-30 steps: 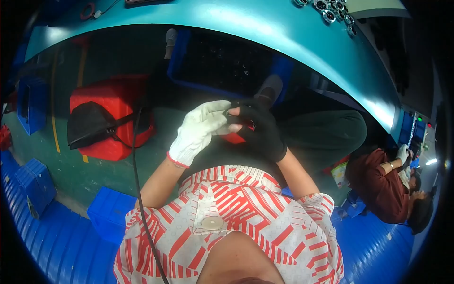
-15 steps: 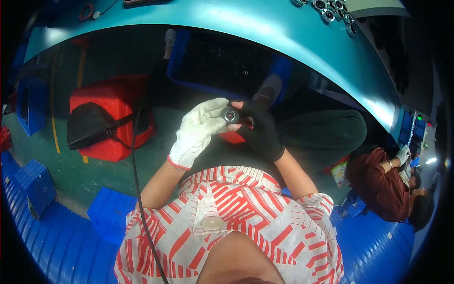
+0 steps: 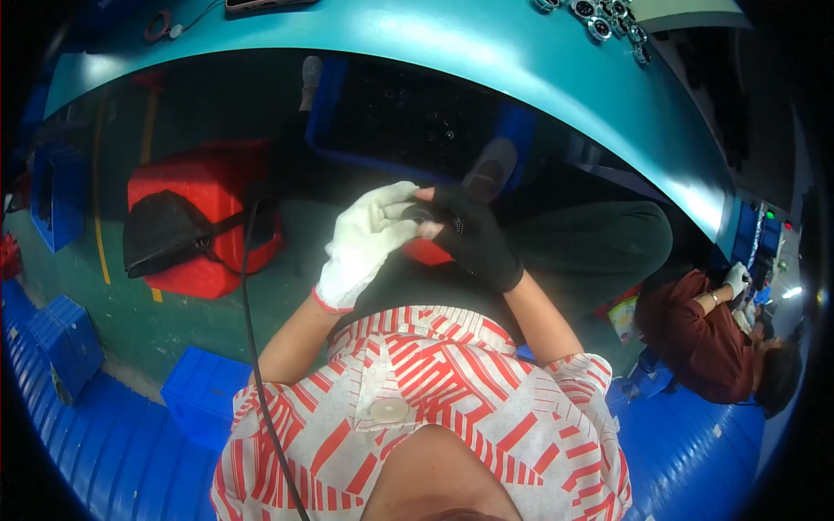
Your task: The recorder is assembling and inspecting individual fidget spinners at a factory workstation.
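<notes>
Teal bench [image 3: 521, 61] above gloved hands [image 3: 417, 230]

Obscured and cut-off items, referenced to the teal worktable [image 3: 486, 43]

Below the table edge, the left hand [image 3: 365, 247] in a white glove and the right hand [image 3: 469, 239] in a black glove close together over a small part; it is too covered to identify. On the table's far side, round metal parts [image 3: 599, 17] and a dark flat object [image 3: 261, 4] are cut by the top edge. Right of the table, another person [image 3: 721, 334] is only partly visible.
</notes>
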`<state>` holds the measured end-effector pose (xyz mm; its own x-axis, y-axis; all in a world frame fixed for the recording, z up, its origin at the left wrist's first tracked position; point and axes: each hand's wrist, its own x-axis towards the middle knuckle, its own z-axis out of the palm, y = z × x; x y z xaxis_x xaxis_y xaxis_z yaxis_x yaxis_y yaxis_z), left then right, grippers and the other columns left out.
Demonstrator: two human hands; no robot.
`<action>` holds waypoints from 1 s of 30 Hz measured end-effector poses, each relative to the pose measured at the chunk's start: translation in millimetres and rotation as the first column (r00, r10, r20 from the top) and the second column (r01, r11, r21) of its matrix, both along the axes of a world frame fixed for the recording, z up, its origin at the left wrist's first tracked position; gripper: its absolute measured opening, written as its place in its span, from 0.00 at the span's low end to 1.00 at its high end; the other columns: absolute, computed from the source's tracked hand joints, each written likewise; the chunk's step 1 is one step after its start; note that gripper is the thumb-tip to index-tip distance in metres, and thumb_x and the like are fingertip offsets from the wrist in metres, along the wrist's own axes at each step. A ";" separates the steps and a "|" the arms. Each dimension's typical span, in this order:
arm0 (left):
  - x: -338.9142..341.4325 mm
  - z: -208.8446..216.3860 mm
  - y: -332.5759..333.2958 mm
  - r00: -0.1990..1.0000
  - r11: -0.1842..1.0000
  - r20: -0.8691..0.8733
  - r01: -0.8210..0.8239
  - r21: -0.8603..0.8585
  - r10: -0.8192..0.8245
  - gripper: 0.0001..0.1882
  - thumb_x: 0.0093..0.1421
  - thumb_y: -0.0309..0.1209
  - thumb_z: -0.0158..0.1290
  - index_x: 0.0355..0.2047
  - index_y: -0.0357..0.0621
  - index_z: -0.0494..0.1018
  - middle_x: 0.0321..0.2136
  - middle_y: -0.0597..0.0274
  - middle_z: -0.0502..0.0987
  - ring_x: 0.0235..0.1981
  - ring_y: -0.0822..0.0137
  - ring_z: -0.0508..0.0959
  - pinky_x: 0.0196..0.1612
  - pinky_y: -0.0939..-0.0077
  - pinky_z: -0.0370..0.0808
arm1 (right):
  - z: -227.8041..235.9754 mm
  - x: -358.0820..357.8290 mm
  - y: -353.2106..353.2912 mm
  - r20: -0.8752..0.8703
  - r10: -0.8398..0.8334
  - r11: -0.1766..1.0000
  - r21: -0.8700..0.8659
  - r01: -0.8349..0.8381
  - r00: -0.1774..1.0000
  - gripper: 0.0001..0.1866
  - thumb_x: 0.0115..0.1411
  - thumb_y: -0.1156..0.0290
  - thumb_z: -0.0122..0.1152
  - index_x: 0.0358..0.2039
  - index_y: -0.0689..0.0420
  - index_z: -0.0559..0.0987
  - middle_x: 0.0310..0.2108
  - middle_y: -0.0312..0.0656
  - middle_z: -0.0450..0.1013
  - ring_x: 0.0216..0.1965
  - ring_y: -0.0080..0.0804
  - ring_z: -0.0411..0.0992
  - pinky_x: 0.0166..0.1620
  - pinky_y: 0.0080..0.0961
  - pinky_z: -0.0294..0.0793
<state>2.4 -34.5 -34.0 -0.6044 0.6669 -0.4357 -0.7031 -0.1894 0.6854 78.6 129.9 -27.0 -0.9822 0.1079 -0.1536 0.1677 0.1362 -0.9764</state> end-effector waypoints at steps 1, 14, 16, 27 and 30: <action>1.6 -0.8 -0.1 1.000 1.000 0.000 0.001 0.001 -0.001 0.24 0.53 0.15 0.54 0.52 0.31 0.65 0.43 0.48 0.75 0.43 0.61 0.79 0.46 0.73 0.77 | -2.4 0.5 1.6 0.124 -0.015 0.992 -0.124 0.031 0.992 0.15 0.55 0.76 0.61 0.44 0.62 0.76 0.40 0.46 0.72 0.40 0.33 0.74 0.43 0.23 0.73; -3.3 -4.8 -1.4 0.999 0.999 0.039 0.026 0.032 -0.027 0.25 0.53 0.14 0.53 0.53 0.30 0.64 0.47 0.47 0.73 0.47 0.61 0.76 0.48 0.75 0.76 | -8.1 -3.3 -0.3 0.126 -0.076 0.988 -0.124 0.091 0.989 0.10 0.57 0.76 0.59 0.40 0.63 0.78 0.38 0.44 0.73 0.36 0.30 0.74 0.39 0.21 0.72; -3.9 -8.4 0.7 0.993 0.994 0.118 -0.021 0.104 0.009 0.25 0.53 0.14 0.53 0.52 0.29 0.64 0.46 0.47 0.73 0.46 0.62 0.76 0.47 0.75 0.76 | -2.8 -3.0 3.0 -0.158 0.078 0.957 0.289 -0.029 0.984 0.16 0.55 0.74 0.61 0.45 0.61 0.76 0.41 0.46 0.72 0.38 0.35 0.74 0.40 0.24 0.73; -10.4 -12.6 11.9 0.965 0.984 0.239 -0.140 0.107 0.111 0.19 0.59 0.27 0.53 0.50 0.35 0.66 0.42 0.51 0.75 0.40 0.59 0.78 0.41 0.64 0.79 | -12.2 -11.7 5.9 -0.381 0.053 0.901 0.417 0.120 0.923 0.25 0.47 0.73 0.65 0.49 0.57 0.72 0.40 0.45 0.70 0.41 0.43 0.72 0.41 0.33 0.73; -17.6 -18.1 14.8 0.989 0.992 0.085 -0.122 -0.029 0.124 0.27 0.62 0.37 0.50 0.56 0.33 0.61 0.45 0.48 0.71 0.42 0.56 0.76 0.45 0.66 0.76 | 13.0 -20.2 19.0 -0.133 -0.048 0.780 0.614 0.121 0.990 0.26 0.48 0.72 0.64 0.50 0.55 0.72 0.37 0.46 0.71 0.37 0.45 0.73 0.38 0.36 0.74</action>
